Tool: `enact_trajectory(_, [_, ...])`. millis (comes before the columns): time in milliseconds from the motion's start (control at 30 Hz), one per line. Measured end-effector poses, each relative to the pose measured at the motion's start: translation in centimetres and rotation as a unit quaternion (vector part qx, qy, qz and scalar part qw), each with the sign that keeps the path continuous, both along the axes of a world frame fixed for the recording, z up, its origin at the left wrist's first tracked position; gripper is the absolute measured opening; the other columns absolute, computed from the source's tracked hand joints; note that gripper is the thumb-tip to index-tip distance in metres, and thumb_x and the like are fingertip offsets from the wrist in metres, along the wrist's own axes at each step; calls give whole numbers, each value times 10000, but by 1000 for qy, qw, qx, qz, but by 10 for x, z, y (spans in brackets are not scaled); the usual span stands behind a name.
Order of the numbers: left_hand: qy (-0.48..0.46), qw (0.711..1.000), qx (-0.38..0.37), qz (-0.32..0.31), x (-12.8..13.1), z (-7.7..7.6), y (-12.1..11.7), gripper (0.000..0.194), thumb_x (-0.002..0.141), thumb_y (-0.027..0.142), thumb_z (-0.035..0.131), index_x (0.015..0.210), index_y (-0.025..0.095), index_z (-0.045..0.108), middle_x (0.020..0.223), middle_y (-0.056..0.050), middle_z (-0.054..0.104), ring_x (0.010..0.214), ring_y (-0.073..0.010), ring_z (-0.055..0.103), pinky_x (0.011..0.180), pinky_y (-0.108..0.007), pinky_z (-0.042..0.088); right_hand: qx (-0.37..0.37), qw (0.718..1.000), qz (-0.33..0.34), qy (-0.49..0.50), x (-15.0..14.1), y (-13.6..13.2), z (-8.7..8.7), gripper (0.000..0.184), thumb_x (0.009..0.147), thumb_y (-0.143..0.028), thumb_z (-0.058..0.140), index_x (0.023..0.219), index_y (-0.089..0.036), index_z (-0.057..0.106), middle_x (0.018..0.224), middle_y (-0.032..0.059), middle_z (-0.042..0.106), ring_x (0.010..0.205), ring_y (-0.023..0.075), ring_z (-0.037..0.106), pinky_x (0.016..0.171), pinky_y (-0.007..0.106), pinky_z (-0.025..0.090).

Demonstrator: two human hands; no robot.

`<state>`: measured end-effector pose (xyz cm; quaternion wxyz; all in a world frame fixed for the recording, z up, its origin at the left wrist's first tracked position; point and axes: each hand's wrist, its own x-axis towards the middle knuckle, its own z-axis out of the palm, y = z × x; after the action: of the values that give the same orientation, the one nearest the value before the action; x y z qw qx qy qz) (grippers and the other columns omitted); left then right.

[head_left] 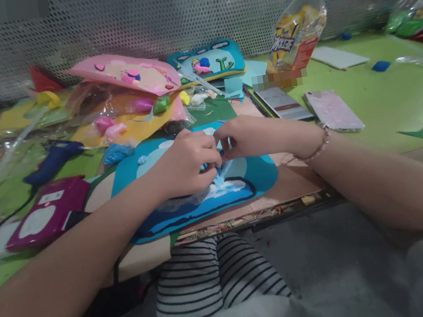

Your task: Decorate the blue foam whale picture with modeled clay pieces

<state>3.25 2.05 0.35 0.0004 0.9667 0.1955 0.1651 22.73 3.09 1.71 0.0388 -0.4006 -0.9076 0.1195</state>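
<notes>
A blue board decorated with clay (265, 174) lies before me, with a light blue field, a white patch and a thick black outline near its front edge. Over its middle my left hand (190, 161) and my right hand (238, 138) meet, fingertips bent inward in a pinch. Soft light blue modelling clay (219, 180) shows just under and between the fingertips; how each finger grips it is partly hidden. Left of the hands, a small light blue clay lump (142, 160) sits on the board. A crumpled blue clay packet (117, 152) lies beyond the board's left edge.
At left are a blue glue gun (53, 160) and a purple box (47, 212). Behind stand a pink decorated board (123, 76), a teal decorated board (207, 63) and a snack bag (296, 34). Two phones, one in a pink case (335, 111), lie right.
</notes>
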Motion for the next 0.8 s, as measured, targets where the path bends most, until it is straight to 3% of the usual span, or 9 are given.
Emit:
enact_trajectory(267, [-4, 1000, -1, -12, -2, -4, 3, 244, 790, 161, 478, 716, 185, 709, 749, -34, 612, 749, -162, 567, 727, -356, 317, 11, 1000, 13, 10, 2, 6, -7, 145, 794, -251, 659, 906, -163, 684, 775, 26, 687, 664, 129, 582, 586, 224, 350])
enact_trajectory(567, [37, 999, -21, 0, 1, 3, -2, 256, 800, 147, 472, 754, 190, 720, 765, -46, 611, 788, -187, 570, 750, -376, 317, 18, 1000, 23, 7, 2, 8, -9, 170, 804, -281, 658, 914, -156, 687, 762, 38, 674, 636, 128, 552, 568, 232, 326])
enact_trajectory(800, [21, 1000, -15, -6, -1, -2, 0, 230, 786, 152, 490, 719, 183, 708, 767, -43, 623, 772, -178, 573, 748, -371, 325, 24, 999, 30, 11, 3, 8, -10, 192, 818, -315, 656, 911, -150, 688, 778, 42, 678, 639, 125, 550, 574, 234, 325])
